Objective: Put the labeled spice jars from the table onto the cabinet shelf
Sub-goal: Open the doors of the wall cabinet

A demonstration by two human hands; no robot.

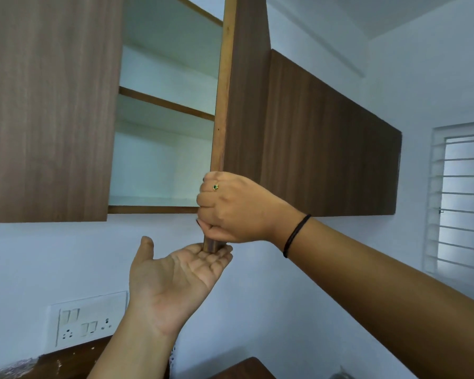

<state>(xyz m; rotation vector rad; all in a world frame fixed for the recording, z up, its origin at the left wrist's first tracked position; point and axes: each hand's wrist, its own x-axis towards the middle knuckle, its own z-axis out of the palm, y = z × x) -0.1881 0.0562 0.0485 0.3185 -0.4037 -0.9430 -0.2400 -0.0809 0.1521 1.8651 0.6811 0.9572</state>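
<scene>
A brown wooden wall cabinet hangs above me with its door (244, 86) swung out edge-on. Inside are white shelves: a lower shelf (153, 201) and a middle shelf (170, 103), both bare. My right hand (230, 209) is closed around the lower corner of the door. My left hand (173, 280) is palm up, fingers apart, its fingertips touching the door's bottom edge. No spice jars or table top with jars are in view.
A closed cabinet door (47, 105) is at the left, and a long closed cabinet front (331, 149) runs to the right. A switch and socket plate (88, 321) is on the wall below. A louvred window (463, 201) is at the right.
</scene>
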